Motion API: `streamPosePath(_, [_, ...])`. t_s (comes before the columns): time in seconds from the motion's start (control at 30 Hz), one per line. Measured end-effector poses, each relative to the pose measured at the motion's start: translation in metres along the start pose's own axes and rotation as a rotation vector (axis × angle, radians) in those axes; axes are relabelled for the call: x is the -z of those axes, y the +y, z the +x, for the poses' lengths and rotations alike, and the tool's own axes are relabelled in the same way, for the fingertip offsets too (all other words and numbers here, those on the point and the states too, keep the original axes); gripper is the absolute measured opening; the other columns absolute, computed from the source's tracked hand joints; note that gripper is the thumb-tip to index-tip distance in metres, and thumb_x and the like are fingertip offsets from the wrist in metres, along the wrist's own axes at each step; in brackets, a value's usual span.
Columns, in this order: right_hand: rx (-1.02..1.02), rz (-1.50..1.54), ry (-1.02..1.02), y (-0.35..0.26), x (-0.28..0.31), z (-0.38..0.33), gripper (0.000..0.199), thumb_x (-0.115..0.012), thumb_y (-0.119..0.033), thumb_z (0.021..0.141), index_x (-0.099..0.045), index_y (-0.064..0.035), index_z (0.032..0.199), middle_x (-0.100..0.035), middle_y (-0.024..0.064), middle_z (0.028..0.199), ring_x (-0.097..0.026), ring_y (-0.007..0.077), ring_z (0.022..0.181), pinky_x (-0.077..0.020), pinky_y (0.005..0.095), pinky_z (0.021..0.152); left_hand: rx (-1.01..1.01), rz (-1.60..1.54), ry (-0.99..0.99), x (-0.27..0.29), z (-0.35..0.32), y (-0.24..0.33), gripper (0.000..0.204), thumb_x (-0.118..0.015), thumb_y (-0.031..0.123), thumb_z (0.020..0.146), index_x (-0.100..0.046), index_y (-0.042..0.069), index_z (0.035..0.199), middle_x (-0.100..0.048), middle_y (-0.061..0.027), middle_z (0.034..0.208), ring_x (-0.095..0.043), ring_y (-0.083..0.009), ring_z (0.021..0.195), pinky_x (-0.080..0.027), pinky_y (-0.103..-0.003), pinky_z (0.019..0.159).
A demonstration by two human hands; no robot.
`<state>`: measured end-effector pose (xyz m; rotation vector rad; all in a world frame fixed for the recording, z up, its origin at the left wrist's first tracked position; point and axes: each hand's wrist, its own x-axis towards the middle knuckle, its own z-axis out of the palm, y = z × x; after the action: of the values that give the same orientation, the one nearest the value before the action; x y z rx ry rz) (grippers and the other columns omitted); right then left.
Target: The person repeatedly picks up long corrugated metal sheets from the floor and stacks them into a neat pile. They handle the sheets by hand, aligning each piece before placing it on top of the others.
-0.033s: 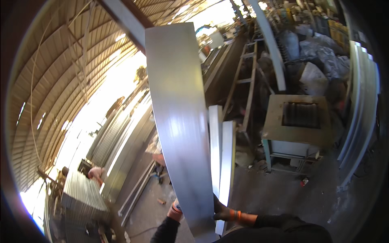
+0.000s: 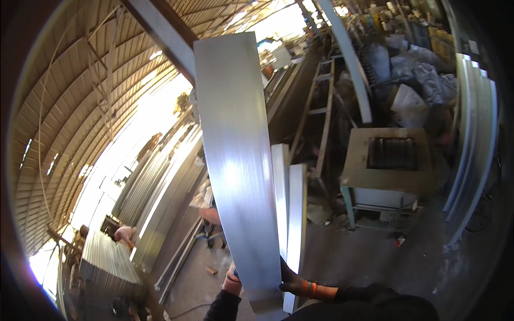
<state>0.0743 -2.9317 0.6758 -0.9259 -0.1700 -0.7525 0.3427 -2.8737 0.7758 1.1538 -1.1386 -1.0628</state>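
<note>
A long, wide silvery metal panel (image 2: 235,155) stands upright before me, its far end reaching up toward the roof. My right hand (image 2: 292,282), in a dark glove with an orange cuff, closes on the panel's right edge near the bottom. At the opposite edge my left hand (image 2: 233,274), also with an orange cuff, grips the panel low down, its fingers mostly hidden behind the metal. Two narrower pale metal lengths (image 2: 295,214) stand just right of the panel, partly covered by it.
A worn metal stand with a square opening (image 2: 383,184) is on the right, near several tall curved strips (image 2: 471,139). Stacked ribbed sheets (image 2: 107,262) and another person (image 2: 126,234) are at the left. A ladder-like frame (image 2: 318,112) lies beyond, beside piled bags (image 2: 423,75).
The view has shifted slightly, and the surroundings sit a little further left in it. Both hands keep their hold on the panel.
</note>
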Motion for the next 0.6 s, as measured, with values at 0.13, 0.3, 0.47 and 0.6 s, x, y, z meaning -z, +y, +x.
streamPosePath(0.13, [0.085,-0.050,0.235,-0.040,0.016,-0.029,0.112,-0.079,-0.022,0.103,-0.001,-0.0098,0.182,-0.012,0.0136,0.188,-0.025,0.0233,0.164,-0.0303,0.0411,0.130,-0.097,-0.082,0.217,-0.076,0.027,-0.045,0.067,-0.084,0.037,0.104,-0.063,-0.003,0.153,-0.077,-0.0068,0.136,-0.071,-0.0201,0.122,-0.059,-0.038,0.102])
streamPosePath(0.3, [0.169,-0.361,0.422,0.007,0.097,-0.059,0.078,-0.066,-0.032,0.113,-0.030,-0.0096,0.178,-0.045,0.0132,0.172,-0.056,0.0232,0.140,-0.0463,0.0414,0.118,-0.199,0.131,0.001,-0.095,-0.007,-0.100,0.062,-0.055,0.039,0.120,-0.048,0.000,0.167,-0.063,-0.0125,0.157,-0.058,-0.0226,0.142,-0.047,-0.038,0.119])
streamPosePath(0.47, [0.274,0.040,0.736,0.029,0.147,-0.084,0.057,-0.048,-0.038,0.122,-0.043,-0.0118,0.172,-0.058,0.0103,0.157,-0.055,0.0274,0.138,-0.0394,0.0460,0.129,0.236,0.238,-0.359,-0.073,-0.069,-0.128,0.119,-0.099,0.025,0.086,-0.027,0.008,0.180,-0.037,-0.0161,0.181,-0.032,-0.0282,0.167,-0.031,-0.047,0.134])
streamPosePath(0.6, [-0.020,0.036,0.860,-0.032,0.155,-0.121,0.060,-0.048,-0.043,0.121,-0.043,-0.0120,0.172,-0.057,0.0103,0.159,-0.054,0.0284,0.140,-0.0388,0.0467,0.129,0.059,0.267,-0.314,-0.090,-0.066,-0.181,0.114,-0.103,0.019,0.076,-0.045,0.009,0.173,-0.056,-0.0198,0.165,-0.055,-0.0346,0.150,-0.051,-0.052,0.120])
